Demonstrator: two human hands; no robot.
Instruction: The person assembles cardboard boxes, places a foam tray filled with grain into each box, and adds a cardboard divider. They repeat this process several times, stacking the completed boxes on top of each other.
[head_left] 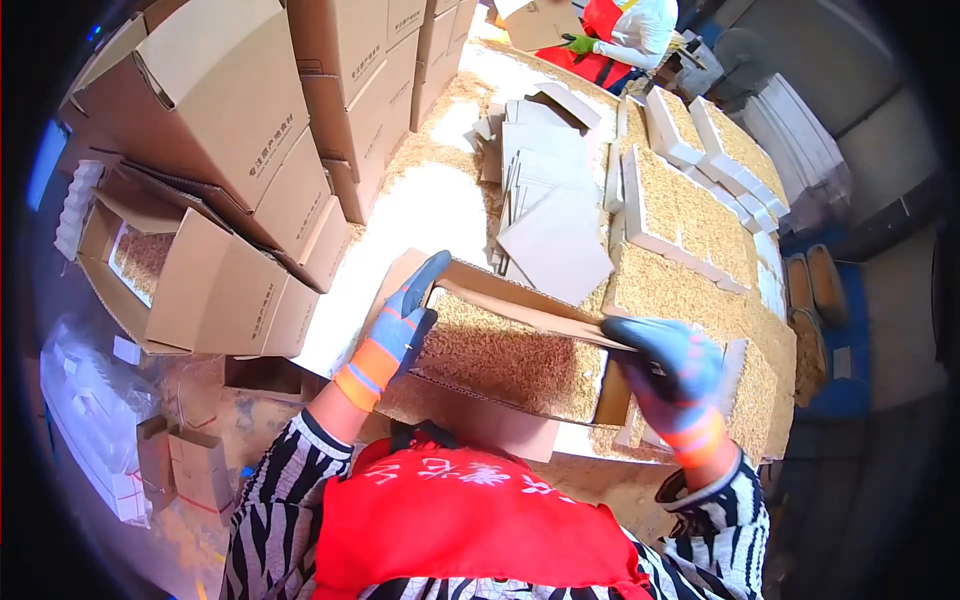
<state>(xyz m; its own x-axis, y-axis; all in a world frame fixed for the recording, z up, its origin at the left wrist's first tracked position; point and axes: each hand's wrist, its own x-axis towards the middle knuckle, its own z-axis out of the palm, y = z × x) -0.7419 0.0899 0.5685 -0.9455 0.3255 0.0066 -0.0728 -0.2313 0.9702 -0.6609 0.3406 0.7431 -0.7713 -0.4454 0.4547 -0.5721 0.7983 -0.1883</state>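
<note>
An open cardboard box point(480, 412) stands at the near edge of the table in front of me. Inside it lies a layer of brown, sawdust-like grains point(500, 355), with a white rim partly visible around them. My left hand point(408, 318), in a grey-blue glove with an orange cuff, is closed over the box's left wall. In a matching glove, my right hand point(672, 365) grips the right end of the far cardboard flap point(530, 308). Its fingertips are partly hidden behind the cardboard. The flap stretches between both hands.
Tall stacks of cardboard boxes point(250, 130) stand at the left, beside an open box point(215, 290). Grey-white cardboard sheets point(550, 190) lie mid-table. Grain-filled white foam trays point(690, 215) are at the right. Across the table, a person in green gloves point(580, 44) holds cardboard.
</note>
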